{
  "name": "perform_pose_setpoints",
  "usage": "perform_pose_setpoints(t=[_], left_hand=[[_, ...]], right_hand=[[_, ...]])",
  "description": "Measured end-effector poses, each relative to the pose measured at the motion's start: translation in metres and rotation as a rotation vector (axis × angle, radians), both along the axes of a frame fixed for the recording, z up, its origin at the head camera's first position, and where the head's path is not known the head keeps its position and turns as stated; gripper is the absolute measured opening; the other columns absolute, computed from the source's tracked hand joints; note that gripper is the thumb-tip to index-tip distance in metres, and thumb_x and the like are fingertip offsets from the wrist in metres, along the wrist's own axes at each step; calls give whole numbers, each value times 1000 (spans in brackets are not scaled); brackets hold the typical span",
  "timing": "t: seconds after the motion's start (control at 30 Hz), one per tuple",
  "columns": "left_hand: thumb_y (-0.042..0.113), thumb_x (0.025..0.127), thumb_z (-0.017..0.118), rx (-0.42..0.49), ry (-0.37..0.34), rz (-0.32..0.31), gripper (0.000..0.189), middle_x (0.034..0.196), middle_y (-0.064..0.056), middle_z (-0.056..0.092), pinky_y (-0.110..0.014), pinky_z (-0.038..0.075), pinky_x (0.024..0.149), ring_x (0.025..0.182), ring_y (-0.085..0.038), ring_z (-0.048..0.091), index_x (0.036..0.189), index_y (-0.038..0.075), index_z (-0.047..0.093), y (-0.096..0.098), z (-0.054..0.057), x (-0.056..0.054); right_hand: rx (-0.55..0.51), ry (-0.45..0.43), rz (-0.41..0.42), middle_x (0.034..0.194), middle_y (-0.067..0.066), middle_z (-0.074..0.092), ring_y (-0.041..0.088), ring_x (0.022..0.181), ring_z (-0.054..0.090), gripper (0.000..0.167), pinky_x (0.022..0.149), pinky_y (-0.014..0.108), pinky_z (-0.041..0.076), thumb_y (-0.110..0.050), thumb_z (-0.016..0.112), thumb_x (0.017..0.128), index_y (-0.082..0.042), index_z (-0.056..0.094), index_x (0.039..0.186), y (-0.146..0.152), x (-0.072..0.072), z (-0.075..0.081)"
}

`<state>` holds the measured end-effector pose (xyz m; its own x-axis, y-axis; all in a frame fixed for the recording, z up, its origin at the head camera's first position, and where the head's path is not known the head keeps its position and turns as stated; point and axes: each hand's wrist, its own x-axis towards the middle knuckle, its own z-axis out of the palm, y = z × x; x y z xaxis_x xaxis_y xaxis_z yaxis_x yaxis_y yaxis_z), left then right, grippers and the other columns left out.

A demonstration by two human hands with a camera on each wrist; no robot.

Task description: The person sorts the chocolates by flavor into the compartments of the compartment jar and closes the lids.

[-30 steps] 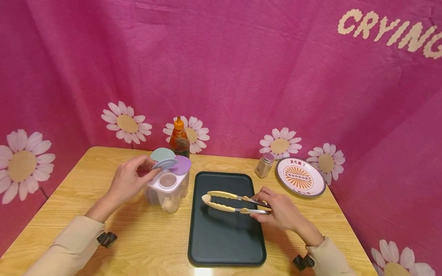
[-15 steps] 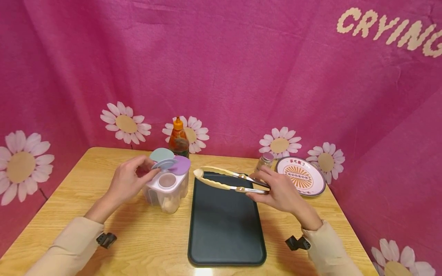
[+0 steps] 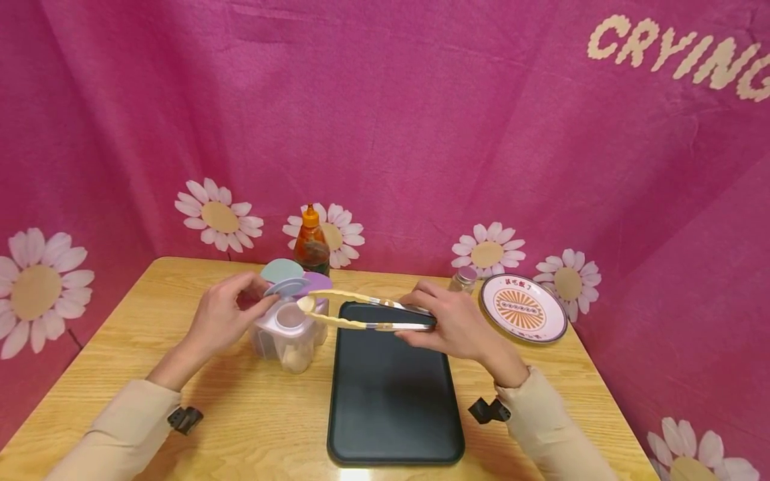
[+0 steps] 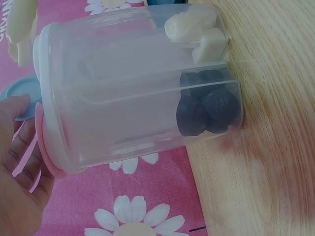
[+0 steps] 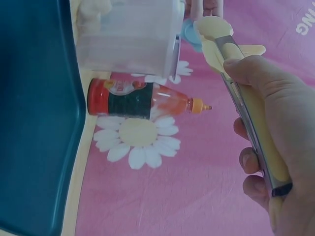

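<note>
My left hand pinches a raised blue lid on a clear storage container divided into compartments. One round opening lies uncovered in its top; green and purple lids cover others. Through the wall in the left wrist view I see pale pieces and dark ridged pieces at the bottom. My right hand grips silver tongs with cream scalloped ends. Between their tips sits a small pale piece, close to the opening's right side. Its exact kind is unclear.
A dark rectangular tray lies on the wooden table below the tongs. Behind the container stands a sauce bottle. A small jar and a patterned plate stand at the back right, before a pink cloth.
My right hand has lifted the tongs and the pale piece off the tray area and carried them left to the container's opening. The left hand keeps the blue lid raised, nearly still.
</note>
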<state>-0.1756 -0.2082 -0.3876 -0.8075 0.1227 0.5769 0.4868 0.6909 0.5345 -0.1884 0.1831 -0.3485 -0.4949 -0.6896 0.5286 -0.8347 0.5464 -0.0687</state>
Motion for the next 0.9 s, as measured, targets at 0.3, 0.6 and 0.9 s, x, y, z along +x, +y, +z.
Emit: perform_pose_setpoints(t=[0.3, 0.6, 0.9], left_hand=[[5, 83, 88, 0, 3, -1, 22, 87, -5, 76, -19, 55, 68, 74, -8, 61, 98, 9, 72, 0, 0, 1], [6, 83, 88, 3, -8, -2, 22, 86, -5, 76, -19, 54, 67, 73, -8, 61, 97, 9, 72, 1, 1, 0], [6, 83, 88, 3, -8, -4, 22, 86, -5, 76, -21, 55, 67, 73, -8, 60, 98, 9, 72, 0, 1, 1]], right_hand=[[62, 4, 8, 97, -2, 67, 5, 63, 52, 45, 53, 15, 35, -42, 88, 81, -17, 75, 116, -15, -4, 2], [41, -21, 24, 98, 0, 68, 9, 65, 58, 44, 55, 15, 42, -40, 88, 81, -16, 75, 116, -17, -4, 1], [17, -4, -3, 96, -3, 66, 6, 62, 53, 45, 53, 15, 37, -40, 89, 77, -17, 74, 113, 1, 3, -2]])
